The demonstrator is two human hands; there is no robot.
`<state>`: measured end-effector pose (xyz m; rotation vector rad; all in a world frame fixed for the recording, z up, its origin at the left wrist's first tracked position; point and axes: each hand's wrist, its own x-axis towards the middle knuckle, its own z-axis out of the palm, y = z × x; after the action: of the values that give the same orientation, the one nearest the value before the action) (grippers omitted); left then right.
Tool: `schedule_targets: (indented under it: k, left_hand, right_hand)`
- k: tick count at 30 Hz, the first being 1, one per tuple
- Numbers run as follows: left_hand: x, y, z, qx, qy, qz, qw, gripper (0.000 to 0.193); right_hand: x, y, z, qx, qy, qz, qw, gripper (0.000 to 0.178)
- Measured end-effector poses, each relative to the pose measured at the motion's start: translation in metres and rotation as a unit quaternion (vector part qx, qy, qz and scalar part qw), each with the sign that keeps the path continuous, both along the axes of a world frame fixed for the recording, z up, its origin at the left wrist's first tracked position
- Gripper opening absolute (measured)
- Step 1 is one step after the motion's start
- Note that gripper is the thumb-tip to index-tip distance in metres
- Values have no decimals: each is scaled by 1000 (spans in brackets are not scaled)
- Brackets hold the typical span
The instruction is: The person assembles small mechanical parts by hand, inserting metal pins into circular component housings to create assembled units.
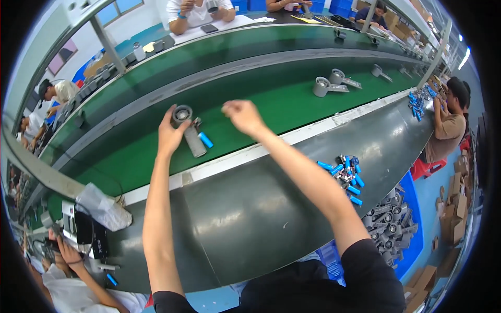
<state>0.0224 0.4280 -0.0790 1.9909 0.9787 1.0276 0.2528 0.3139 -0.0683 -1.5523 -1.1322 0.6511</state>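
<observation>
My left hand [170,136] has its fingers and thumb around the round head of a grey handheld fan housing [195,143] at the green conveyor belt. The housing's handle points toward me. A blue cylindrical battery [205,140] with a small part at its upper end lies right beside the handle. My right hand [243,117] is over the belt, to the right of the housing and apart from it. Its fingers are curled closed, and whether they hold something small is hidden.
More fan housings [329,86] lie farther right on the belt. Blue batteries with small parts [345,172] are heaped on the dark table [250,219]. A blue bin [417,229] of grey housings stands at right. Co-workers sit around; a plastic bag [104,208] lies left.
</observation>
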Motion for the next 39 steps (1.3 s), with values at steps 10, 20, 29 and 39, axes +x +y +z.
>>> schedule_targets:
  k: [10, 20, 29, 39]
  left_hand:
    - [16, -33, 36, 159, 28, 112, 980, 51]
    - [104, -150, 55, 172, 47, -47, 983, 28]
    - [159, -228, 90, 74, 21, -208, 975, 22]
    - [300, -279, 26, -1, 307, -245, 920, 36]
  right_hand:
    - [305, -99, 25, -190, -478, -30, 857, 78]
    - [230, -117, 36, -207, -300, -136, 921, 63]
    - [-25, -286, 30, -149, -283, -61, 945, 64]
    - [-35, -351, 18, -135, -133, -123, 974, 59]
